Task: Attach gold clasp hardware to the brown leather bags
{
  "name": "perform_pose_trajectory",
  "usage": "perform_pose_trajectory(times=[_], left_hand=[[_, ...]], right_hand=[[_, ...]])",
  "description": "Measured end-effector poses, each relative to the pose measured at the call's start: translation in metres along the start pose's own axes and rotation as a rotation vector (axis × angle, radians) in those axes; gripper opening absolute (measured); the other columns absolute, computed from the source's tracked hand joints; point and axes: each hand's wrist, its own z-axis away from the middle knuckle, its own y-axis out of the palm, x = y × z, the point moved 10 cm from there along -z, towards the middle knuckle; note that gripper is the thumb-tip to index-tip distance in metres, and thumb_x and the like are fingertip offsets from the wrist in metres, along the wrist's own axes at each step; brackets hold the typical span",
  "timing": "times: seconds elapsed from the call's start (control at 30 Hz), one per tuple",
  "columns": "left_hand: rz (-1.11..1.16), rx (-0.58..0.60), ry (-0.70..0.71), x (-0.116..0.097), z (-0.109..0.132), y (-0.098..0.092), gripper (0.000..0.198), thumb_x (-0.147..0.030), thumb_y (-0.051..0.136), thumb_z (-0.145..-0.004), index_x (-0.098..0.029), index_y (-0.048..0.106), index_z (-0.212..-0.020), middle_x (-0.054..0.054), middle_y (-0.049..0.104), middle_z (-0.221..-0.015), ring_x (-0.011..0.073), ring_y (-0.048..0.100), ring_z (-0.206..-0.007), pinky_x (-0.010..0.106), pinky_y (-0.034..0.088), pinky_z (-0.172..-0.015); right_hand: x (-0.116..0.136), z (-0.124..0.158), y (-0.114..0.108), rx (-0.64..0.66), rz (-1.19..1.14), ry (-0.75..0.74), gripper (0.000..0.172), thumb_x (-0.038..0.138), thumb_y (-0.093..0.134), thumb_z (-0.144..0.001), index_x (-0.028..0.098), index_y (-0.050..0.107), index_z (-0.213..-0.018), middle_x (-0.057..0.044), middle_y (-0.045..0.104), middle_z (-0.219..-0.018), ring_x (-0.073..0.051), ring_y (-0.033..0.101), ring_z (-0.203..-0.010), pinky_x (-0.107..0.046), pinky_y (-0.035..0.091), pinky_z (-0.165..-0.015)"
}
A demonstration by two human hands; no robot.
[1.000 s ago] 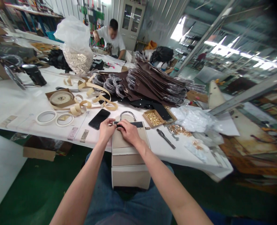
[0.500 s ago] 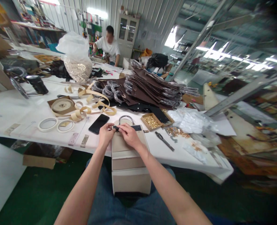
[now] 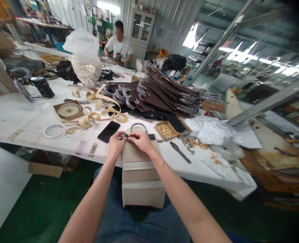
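Note:
A beige handbag (image 3: 141, 175) rests across my lap, its upper part leaning on the table edge. A curved handle (image 3: 138, 127) stands at its far end, and a dark strip (image 3: 151, 137) runs along its top edge. My left hand (image 3: 117, 143) is closed at the left end of this strip, fingertips pinching the bag's edge. Close beside it, my right hand (image 3: 141, 141) is pinched over the strip, palm above the bag. Whatever small thing lies between its fingertips is hidden.
Right of the bag are a small box of gold studs (image 3: 166, 130) and a dark metal tool (image 3: 180, 152). A phone (image 3: 108, 131) and tape rolls (image 3: 53, 131) lie left. Brown bag pieces (image 3: 162, 91) are stacked behind. A person (image 3: 119, 45) sits across the table.
My right hand's fingers have shifted slightly on the strip, and both hands remain at the bag's top edge. The whole view has moved a little.

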Motion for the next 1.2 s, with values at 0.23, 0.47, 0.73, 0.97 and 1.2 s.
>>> perform_pose_trajectory(times=[0.23,0.47,0.73,0.97,1.2], left_hand=[[-0.015,0.009,0.023,-0.002,0.001,0.000,0.036,-0.023,0.081,-0.083,-0.021,0.087,-0.118,0.007,0.082,-0.101,0.0204,0.072,-0.081,0.032,0.055,-0.080],[-0.037,0.005,0.033,-0.004,0.002,-0.001,0.035,-0.021,0.079,-0.085,-0.020,0.086,-0.119,0.006,0.082,-0.102,0.0201,0.072,-0.082,0.032,0.053,-0.081],[-0.065,-0.006,0.040,-0.002,0.002,-0.001,0.036,-0.019,0.079,-0.086,-0.020,0.087,-0.121,0.006,0.081,-0.102,0.0180,0.067,-0.076,0.031,0.051,-0.077],[-0.066,0.006,0.057,-0.001,0.000,0.000,0.036,-0.020,0.079,-0.086,-0.020,0.087,-0.121,0.006,0.081,-0.103,0.0179,0.068,-0.078,0.030,0.052,-0.078],[-0.080,-0.004,0.061,-0.005,0.003,-0.001,0.033,-0.020,0.080,-0.086,-0.019,0.087,-0.119,0.006,0.080,-0.099,0.0171,0.066,-0.074,0.030,0.052,-0.075]], right_hand=[[0.000,-0.004,0.001,0.011,0.081,-0.046,0.017,0.038,0.087,-0.097,0.029,0.093,-0.110,-0.006,0.088,-0.107,-0.026,0.077,-0.092,-0.041,0.059,-0.090],[0.008,-0.003,0.004,0.025,0.129,-0.084,0.013,0.028,0.086,-0.098,0.027,0.092,-0.110,-0.005,0.088,-0.106,-0.024,0.077,-0.092,-0.038,0.058,-0.086],[0.016,0.003,0.005,-0.054,0.187,-0.143,0.029,0.017,0.082,-0.098,0.026,0.084,-0.126,-0.004,0.082,-0.105,-0.021,0.073,-0.084,-0.035,0.059,-0.081],[0.033,0.023,0.010,-0.130,0.290,-0.297,0.014,0.020,0.069,-0.111,0.025,0.081,-0.113,-0.008,0.077,-0.112,-0.027,0.074,-0.110,-0.040,0.057,-0.099],[0.030,0.029,0.013,-0.031,0.278,-0.303,0.022,0.021,0.075,-0.105,0.025,0.075,-0.127,-0.009,0.074,-0.128,-0.024,0.071,-0.092,-0.040,0.059,-0.092]])
